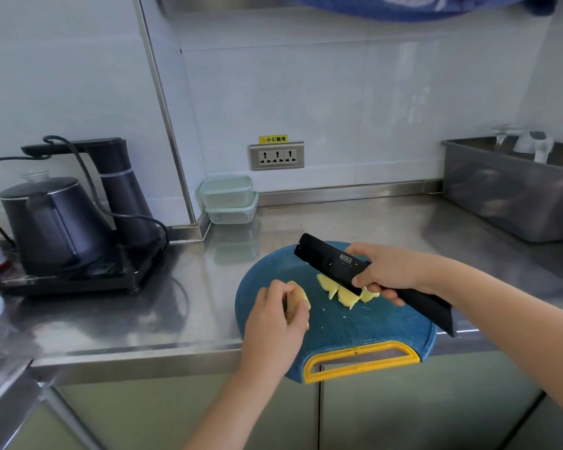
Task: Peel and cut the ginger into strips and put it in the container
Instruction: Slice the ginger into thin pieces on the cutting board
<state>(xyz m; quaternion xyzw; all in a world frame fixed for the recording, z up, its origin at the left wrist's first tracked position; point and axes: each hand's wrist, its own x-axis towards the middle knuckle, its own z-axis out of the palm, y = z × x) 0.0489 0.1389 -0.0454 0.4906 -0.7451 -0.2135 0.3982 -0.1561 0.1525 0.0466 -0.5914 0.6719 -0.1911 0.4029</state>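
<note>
looks mid-slicing. gripping ginger chunk (pixel 301 297) in left hand (pixel 273 316), fingers (pixel 281 287) curled round it, black cleaver (pixel 329 258) clamped in right hand (pixel 390 274). next: probably stacking ginger slices (pixel 345 295), cutting strips.

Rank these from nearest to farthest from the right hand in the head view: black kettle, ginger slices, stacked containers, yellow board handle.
1. Ginger slices, just under the right hand and its knife.
2. Yellow board handle, at the counter's near edge.
3. Stacked containers, back in the wall corner.
4. Black kettle, far left.
</note>
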